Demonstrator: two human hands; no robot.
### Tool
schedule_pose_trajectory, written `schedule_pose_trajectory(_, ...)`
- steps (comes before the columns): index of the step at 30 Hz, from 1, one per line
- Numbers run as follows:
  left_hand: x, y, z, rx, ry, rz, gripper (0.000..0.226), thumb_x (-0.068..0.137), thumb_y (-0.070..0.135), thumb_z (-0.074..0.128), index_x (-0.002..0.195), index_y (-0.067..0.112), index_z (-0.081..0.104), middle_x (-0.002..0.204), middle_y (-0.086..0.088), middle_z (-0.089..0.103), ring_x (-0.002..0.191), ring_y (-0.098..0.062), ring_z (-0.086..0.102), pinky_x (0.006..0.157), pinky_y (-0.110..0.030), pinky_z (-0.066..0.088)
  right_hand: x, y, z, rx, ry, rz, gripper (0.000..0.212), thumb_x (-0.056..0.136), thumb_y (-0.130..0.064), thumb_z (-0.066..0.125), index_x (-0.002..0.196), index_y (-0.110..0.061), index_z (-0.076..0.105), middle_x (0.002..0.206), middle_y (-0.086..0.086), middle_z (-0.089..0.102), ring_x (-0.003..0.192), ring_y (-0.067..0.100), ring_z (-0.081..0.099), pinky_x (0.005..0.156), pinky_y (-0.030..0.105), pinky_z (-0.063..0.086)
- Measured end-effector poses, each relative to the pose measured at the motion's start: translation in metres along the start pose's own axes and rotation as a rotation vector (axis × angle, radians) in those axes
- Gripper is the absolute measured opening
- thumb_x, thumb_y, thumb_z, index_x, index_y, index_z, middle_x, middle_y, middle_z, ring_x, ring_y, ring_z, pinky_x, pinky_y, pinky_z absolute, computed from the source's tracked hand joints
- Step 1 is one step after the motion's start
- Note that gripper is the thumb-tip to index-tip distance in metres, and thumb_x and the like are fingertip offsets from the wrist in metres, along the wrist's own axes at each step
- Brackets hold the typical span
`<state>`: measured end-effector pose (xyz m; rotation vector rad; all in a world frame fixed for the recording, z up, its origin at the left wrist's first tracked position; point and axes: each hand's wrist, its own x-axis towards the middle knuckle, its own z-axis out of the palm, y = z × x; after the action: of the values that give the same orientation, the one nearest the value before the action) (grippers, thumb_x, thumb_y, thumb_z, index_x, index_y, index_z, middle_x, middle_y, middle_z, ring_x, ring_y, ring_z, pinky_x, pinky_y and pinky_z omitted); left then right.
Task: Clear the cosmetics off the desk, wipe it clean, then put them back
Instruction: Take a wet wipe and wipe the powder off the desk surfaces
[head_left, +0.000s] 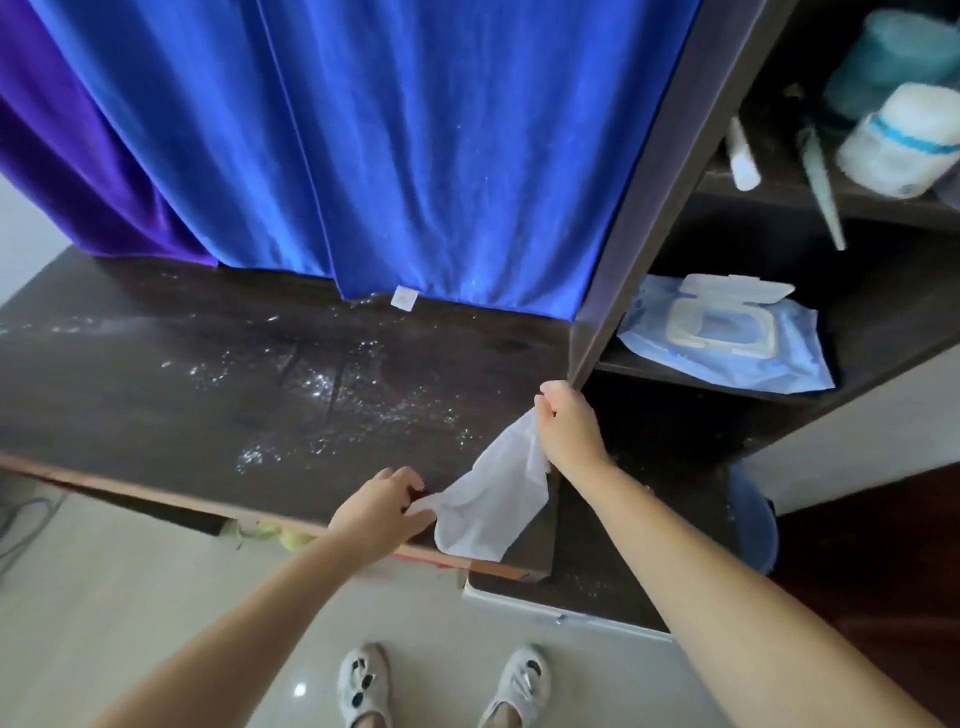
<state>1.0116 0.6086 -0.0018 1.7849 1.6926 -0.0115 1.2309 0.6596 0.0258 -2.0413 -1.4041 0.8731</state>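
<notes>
Unfolding wipe (493, 493) at lower centre: you're at wipe step, desk (156, 364) dusty, cosmetics on shelf, upper right. Left hand (382, 512) pinches wipe's lower corner; right hand (569, 426) pinches top corner, raised above desk. Next: spread wipe flat, press onto white specks at frame centre.

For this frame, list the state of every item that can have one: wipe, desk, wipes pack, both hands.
wipe: unfolded, stretched between both hands over the desk's front edge.
desk: bare of cosmetics, speckled with white residue.
wipes pack: lid flipped open, lying on the shelf.
left hand: pinching the wipe's lower corner.
right hand: pinching its upper corner.
</notes>
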Motion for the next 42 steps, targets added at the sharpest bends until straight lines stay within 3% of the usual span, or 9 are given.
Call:
schedule_pose_trajectory(5,0.006,-0.046,-0.025,0.031,0.312,0.179,0.028,0.087,0.035,0.05,0.105,0.015,0.059,0.093,0.0,0.055,0.091,-0.023,0.055,0.076,-0.032,0.047,-0.048,0.008,0.068,-0.315,-0.05,0.007,0.056,0.097,-0.036,0.023,0.138,0.001,0.036,0.149,0.017,0.032,0.139,0.03,0.028,0.113,0.042,0.028)
schedule_pose_trajectory(9,0.02,-0.108,-0.04,0.216,0.439,0.205,0.043,0.083,0.035,0.036,0.103,0.007,0.061,0.104,-0.013,0.061,0.097,-0.035,0.057,0.087,-0.042,0.044,-0.069,0.0,0.13,-0.583,0.034,-0.025,0.068,0.084,-0.041,0.031,0.126,0.01,0.05,0.133,0.027,0.051,0.126,0.038,0.047,0.107,0.047,0.024)
schedule_pose_trajectory(16,0.043,-0.147,-0.055,0.264,0.448,0.195,0.049,0.087,0.033,0.03,0.118,0.004,0.055,0.13,-0.017,0.05,0.122,-0.034,0.042,0.108,-0.051,0.023,-0.079,-0.016,0.165,-0.863,-0.318,-0.739,0.056,0.093,-0.044,0.03,0.141,-0.015,0.034,0.147,0.005,0.04,0.139,0.02,0.031,0.111,0.039,0.019)
schedule_pose_trajectory(21,0.045,-0.151,-0.054,0.227,0.496,0.19,0.05,0.087,0.033,0.03,0.119,0.004,0.054,0.131,-0.016,0.05,0.125,-0.033,0.041,0.111,-0.05,0.019,-0.045,0.043,0.087,-0.777,-0.044,-0.225,0.07,0.092,-0.048,-0.003,0.147,-0.01,0.018,0.156,0.009,0.015,0.145,0.018,0.005,0.118,0.042,0.008)
schedule_pose_trajectory(26,0.045,-0.151,-0.053,0.18,0.547,0.174,0.049,0.088,0.032,0.031,0.122,0.004,0.052,0.131,-0.014,0.051,0.124,-0.031,0.042,0.111,-0.05,0.018,-0.006,-0.025,0.138,-0.682,0.178,0.238,0.058,0.098,-0.033,0.02,0.148,-0.006,0.005,0.158,0.015,0.002,0.146,0.025,-0.004,0.118,0.049,-0.002)
schedule_pose_trajectory(31,0.045,-0.151,-0.052,0.098,0.624,0.109,0.05,0.09,0.031,0.029,0.126,0.001,0.046,0.134,-0.015,0.049,0.125,-0.032,0.043,0.111,-0.049,0.016,-0.032,-0.089,0.226,-0.692,-0.174,-0.468,0.073,0.087,-0.048,0.006,0.147,-0.007,0.012,0.157,0.014,0.009,0.146,0.025,0.002,0.114,0.043,-0.015)
schedule_pose_trajectory(35,0.044,-0.151,-0.052,0.095,0.628,0.095,0.049,0.09,0.031,0.029,0.124,0.002,0.049,0.132,-0.014,0.05,0.123,-0.032,0.044,0.111,-0.049,0.017,-0.049,-0.046,0.187,-0.778,-0.312,-0.838,0.058,0.092,-0.045,0.028,0.14,-0.014,0.039,0.146,0.006,0.043,0.138,0.019,0.033,0.11,0.039,0.015)
schedule_pose_trajectory(38,0.046,-0.151,-0.051,0.131,0.615,0.094,0.045,0.09,0.031,0.03,0.116,0.005,0.056,0.128,-0.013,0.053,0.119,-0.032,0.047,0.11,-0.05,0.021,-0.01,0.004,0.123,-0.808,-0.123,-0.575,0.062,0.096,-0.046,0.012,0.142,-0.011,0.033,0.149,0.009,0.036,0.14,0.021,0.028,0.113,0.045,0.024)
schedule_pose_trajectory(42,0.047,-0.151,-0.05,0.133,0.627,0.089,0.044,0.09,0.031,0.03,0.115,0.006,0.057,0.126,-0.012,0.055,0.117,-0.031,0.048,0.109,-0.049,0.024,0.045,-0.004,0.099,-0.698,0.155,0.134,0.061,0.096,-0.041,0.017,0.147,-0.008,0.012,0.158,0.013,0.009,0.146,0.025,0.003,0.118,0.049,0.005)
